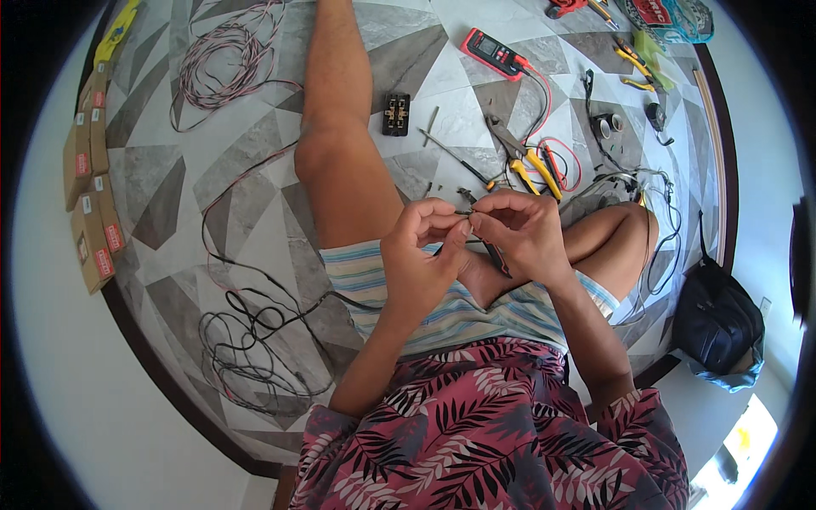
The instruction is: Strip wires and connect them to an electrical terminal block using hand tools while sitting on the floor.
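Over at nine o'clock from the hands, we begin with brown cardboard boxes (91,189), lined up along the wall's edge. Swing to ten o'clock and there's a red-and-black wire coil (223,70), looped loosely on the tiles; down at eight, a tangle of black cable (255,344) sprawls across the floor. Up to eleven o'clock: a black block with metal contacts (395,115), lying past the bent knee.

Now the centre of the action! The left hand (422,246) has thumb and fingers pinched together, gripping a small dark piece (464,213), its exact kind too small to tell. That piece sits right between the two sets of fingertips, above the lap. Straight up at twelve, a thin screwdriver (463,161), and well beyond it a red-and-black multimeter (493,54). Meeting from the other side, the right hand (523,236) pinches the same piece between thumb and forefinger.

Between one and two o'clock, yellow-handled pliers (535,166) lie with their handles spread. Two o'clock brings a black part with two round sockets (605,127), and, near four, a black bag (716,316) slumps by the wall.
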Action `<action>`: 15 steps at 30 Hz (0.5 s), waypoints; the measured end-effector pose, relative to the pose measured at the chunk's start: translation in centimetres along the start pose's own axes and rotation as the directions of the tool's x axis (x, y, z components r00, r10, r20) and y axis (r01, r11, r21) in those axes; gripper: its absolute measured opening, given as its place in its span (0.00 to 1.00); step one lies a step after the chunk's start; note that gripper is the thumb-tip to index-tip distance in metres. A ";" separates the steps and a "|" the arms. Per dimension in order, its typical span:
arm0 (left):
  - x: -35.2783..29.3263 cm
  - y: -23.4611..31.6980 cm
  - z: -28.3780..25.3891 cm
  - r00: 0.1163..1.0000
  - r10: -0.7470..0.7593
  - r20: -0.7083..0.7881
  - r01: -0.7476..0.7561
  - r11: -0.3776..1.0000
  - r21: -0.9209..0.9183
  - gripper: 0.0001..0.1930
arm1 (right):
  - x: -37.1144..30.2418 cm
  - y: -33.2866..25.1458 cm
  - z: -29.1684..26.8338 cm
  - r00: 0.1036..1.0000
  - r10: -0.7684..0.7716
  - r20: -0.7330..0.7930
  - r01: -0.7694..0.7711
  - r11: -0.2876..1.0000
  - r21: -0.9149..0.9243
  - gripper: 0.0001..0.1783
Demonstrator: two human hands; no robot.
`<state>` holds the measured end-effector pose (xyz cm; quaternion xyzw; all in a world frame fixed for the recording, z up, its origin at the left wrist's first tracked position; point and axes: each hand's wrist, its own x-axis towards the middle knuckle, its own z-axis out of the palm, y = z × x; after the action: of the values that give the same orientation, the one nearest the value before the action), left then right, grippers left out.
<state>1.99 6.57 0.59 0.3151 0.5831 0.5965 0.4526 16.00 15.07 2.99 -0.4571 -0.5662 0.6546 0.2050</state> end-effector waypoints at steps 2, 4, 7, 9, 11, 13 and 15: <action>0.3 0.2 0.0 1.000 0.001 -0.001 -0.001 1.000 0.029 0.12 | 0.0 0.4 -0.1 1.000 0.002 0.008 -0.003 0.998 0.055 0.09; 0.8 0.1 0.0 0.999 -0.042 0.017 0.041 0.998 0.050 0.14 | 0.2 0.7 -0.2 0.998 0.061 0.016 -0.063 0.973 0.222 0.12; 2.0 -0.1 -0.1 0.971 -0.230 0.069 0.240 0.940 -0.241 0.14 | 1.1 1.1 -0.6 0.998 0.036 0.049 -0.050 0.945 0.324 0.15; 3.3 -0.4 -0.9 0.938 -0.338 0.075 0.344 0.881 -0.325 0.13 | 1.9 0.8 -0.6 0.999 -0.024 0.025 0.015 0.946 0.324 0.15; 4.4 -0.9 -1.3 0.892 -0.442 0.093 0.439 0.802 -0.406 0.13 | 3.0 0.8 -0.6 0.997 -0.076 0.022 0.065 0.951 0.303 0.15; 4.9 -1.1 -1.4 0.913 -0.404 0.067 0.394 0.822 -0.411 0.15 | 4.2 0.8 -0.4 0.993 -0.109 0.036 0.097 0.963 0.250 0.15; 5.9 -1.5 -1.8 0.924 -0.373 0.089 0.379 0.850 -0.366 0.14 | 5.6 0.8 -0.3 0.991 -0.115 0.073 0.105 0.986 0.128 0.14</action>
<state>-1.69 11.00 -1.99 0.1068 0.5046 0.5947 0.6166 13.68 19.42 0.24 -0.3847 -0.5568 0.6938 0.2460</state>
